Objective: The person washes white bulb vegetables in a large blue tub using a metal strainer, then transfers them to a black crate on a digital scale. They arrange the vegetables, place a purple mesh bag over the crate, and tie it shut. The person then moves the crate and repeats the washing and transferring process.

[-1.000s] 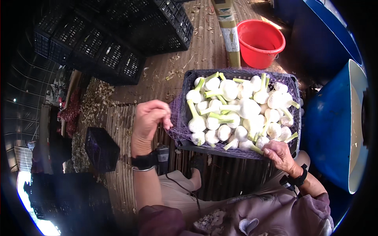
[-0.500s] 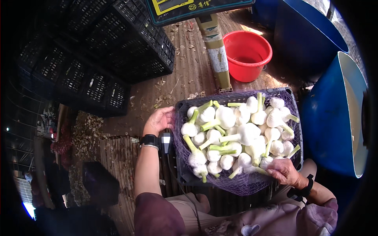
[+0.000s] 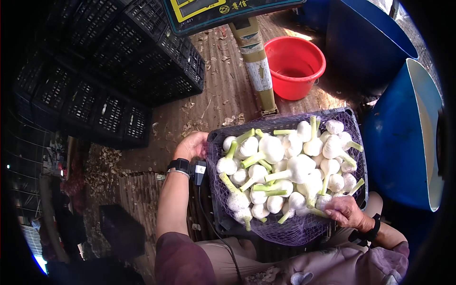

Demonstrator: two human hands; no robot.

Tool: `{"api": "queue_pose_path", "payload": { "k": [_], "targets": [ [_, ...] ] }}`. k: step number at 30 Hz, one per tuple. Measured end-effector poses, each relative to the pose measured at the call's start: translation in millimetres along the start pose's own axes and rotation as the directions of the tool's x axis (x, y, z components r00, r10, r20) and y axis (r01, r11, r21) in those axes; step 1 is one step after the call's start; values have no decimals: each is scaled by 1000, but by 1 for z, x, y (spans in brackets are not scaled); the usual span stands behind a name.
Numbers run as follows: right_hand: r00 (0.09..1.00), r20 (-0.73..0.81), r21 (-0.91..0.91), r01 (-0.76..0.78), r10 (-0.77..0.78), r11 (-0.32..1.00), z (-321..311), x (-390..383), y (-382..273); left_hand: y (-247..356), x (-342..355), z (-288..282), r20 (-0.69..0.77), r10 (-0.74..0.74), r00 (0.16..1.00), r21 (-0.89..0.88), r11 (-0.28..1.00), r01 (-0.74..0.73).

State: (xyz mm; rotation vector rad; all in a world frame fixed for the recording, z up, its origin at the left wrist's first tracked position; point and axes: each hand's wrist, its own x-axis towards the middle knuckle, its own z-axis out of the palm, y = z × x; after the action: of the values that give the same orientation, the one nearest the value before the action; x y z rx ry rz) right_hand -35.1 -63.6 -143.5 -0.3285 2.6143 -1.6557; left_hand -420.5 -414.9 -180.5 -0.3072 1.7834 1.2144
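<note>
A dark plastic crate (image 3: pixel 326 112) lined with purple mesh netting (image 3: pixel 290 233) holds several white garlic bulbs (image 3: pixel 298 167) with short green stems. My left hand (image 3: pixel 193 144) grips the crate's left end near the back corner, its fingers partly hidden at the edge. At the near right corner, my right hand (image 3: pixel 346 212) is closed on the edge of the crate and netting, just beside the bulbs. A small dark device (image 3: pixel 199 172) with a cable lies beside my left wrist.
Stacked black crates (image 3: pixel 109 114) stand at upper left. A scale display (image 3: pixel 232 12) tops a taped post (image 3: pixel 256 76) beyond my crate, with a red bucket (image 3: pixel 294 61) beside it. Blue tubs (image 3: pixel 394 152) line the right. Dried skins (image 3: pixel 102 171) litter the wooden floor.
My left hand has moved from loosely curled beside the netting to gripping the crate's end. The crate and both hands sit lower in the picture, and the scale display has come into view.
</note>
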Motion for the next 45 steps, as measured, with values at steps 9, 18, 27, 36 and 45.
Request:
{"api": "queue_pose_path", "payload": {
  "k": [9,18,27,36,45],
  "targets": [
    [1000,16,-24,24,-24,999,-1,-5,4,59,-8,-13,-506,155,849,-238,920,-310],
    [998,4,14,66,-66,998,-2,-1,8,114,-185,61,-379,662,647,201,741,-641],
    [979,19,505,-184,203,843,-40,-11,-41,9,-286,149,136,693,708,402,615,-678],
    [985,-83,534,-85,152,841,-60,36,-104,-73,-261,235,348,677,649,582,386,-715],
    [945,17,-126,325,-326,937,-66,34,-100,-24,-186,313,365,882,299,142,265,-954]
  ]
}}
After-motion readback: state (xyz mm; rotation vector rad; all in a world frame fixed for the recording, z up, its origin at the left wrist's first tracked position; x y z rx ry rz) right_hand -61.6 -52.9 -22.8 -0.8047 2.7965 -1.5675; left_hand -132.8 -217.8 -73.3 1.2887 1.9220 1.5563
